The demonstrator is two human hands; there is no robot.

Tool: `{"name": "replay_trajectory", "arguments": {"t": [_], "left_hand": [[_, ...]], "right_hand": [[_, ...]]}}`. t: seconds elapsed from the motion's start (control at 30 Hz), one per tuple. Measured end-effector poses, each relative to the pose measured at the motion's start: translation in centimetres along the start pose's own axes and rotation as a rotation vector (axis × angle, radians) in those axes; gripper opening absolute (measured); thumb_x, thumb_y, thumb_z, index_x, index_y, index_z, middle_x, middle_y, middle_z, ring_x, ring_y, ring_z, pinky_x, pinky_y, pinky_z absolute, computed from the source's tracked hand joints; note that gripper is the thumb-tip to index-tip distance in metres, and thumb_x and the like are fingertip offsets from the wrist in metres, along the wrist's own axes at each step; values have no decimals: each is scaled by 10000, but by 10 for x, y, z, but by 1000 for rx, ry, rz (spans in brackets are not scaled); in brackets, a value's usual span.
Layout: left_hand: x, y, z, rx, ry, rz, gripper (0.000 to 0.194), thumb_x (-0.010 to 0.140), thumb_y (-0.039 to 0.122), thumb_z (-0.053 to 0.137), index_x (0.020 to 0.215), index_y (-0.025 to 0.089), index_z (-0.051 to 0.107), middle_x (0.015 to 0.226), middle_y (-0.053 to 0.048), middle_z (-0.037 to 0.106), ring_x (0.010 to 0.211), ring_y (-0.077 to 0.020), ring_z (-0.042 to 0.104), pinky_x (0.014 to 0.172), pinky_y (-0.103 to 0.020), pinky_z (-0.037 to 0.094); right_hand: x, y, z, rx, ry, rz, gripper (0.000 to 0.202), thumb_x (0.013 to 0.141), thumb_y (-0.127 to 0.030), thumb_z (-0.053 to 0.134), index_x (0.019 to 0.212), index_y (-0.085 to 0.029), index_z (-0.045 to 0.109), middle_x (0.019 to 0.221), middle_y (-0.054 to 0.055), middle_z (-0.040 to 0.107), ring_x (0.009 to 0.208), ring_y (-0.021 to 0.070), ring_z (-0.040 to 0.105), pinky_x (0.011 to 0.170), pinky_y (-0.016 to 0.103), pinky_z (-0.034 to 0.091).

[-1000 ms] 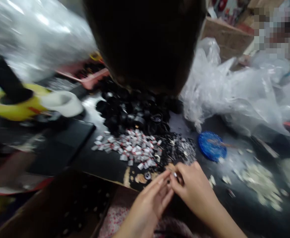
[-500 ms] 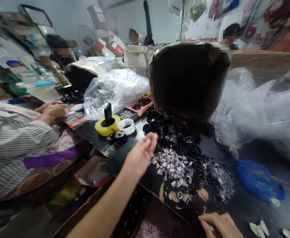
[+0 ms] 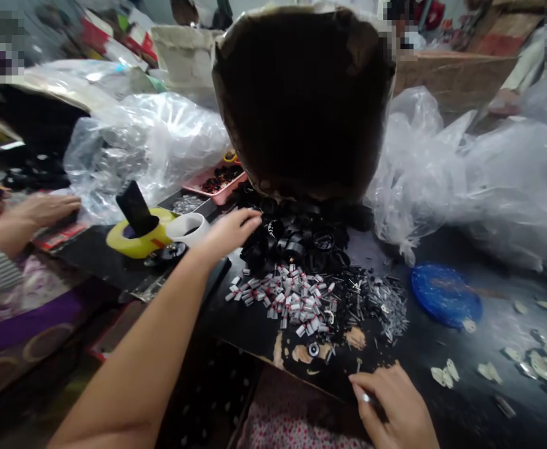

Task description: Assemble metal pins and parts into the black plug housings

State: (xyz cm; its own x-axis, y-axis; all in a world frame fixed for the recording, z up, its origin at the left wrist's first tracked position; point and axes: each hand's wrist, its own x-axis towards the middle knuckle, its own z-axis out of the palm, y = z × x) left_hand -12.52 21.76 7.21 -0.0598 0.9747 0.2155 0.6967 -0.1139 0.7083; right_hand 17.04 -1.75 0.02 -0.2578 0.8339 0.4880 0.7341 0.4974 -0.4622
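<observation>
The left hand (image 3: 233,234), near the middle of the frame, is stretched to the left edge of a heap of round, black, cup-like parts (image 3: 296,240). Its fingers are loosely bent; I cannot tell whether its grip has closed on a part. The right hand (image 3: 395,399), at the lower right of centre, pinches a small, shiny, metallic piece (image 3: 365,397) between thumb and forefinger; most of it is hidden in the hand.

For a good pick, the left fingers should take one cup by its rim from the heap's outer edge, since the parts look jumbled and a pull from the middle could drag neighbours along. The return path is best kept raised: the pile of small white-and-grey cylinders with red bands (image 3: 292,296) lies just below the heap, and the loose silvery screws (image 3: 390,308) lie to its right. A low wrist or forearm could also nudge the white ring-shaped roll (image 3: 189,227) on the left, close beside the arm. Meanwhile the right grip is best kept firm but light, low over the black surface (image 3: 418,355), so a slip costs little.
</observation>
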Motion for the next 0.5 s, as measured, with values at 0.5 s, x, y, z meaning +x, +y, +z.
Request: {"name": "replay_trajectory", "arguments": {"t": [0.5], "left_hand": [[-100, -7, 31, -155, 119, -5, 501, 829, 298, 665, 1309, 218, 546, 1357, -130, 552, 1283, -299, 521, 1080, -464, 414]], "right_hand": [[-2, -1, -3, 134, -60, 102, 145, 900, -189, 522, 864, -233, 656, 742, -19, 724, 618, 150, 657, 670, 300, 460]]}}
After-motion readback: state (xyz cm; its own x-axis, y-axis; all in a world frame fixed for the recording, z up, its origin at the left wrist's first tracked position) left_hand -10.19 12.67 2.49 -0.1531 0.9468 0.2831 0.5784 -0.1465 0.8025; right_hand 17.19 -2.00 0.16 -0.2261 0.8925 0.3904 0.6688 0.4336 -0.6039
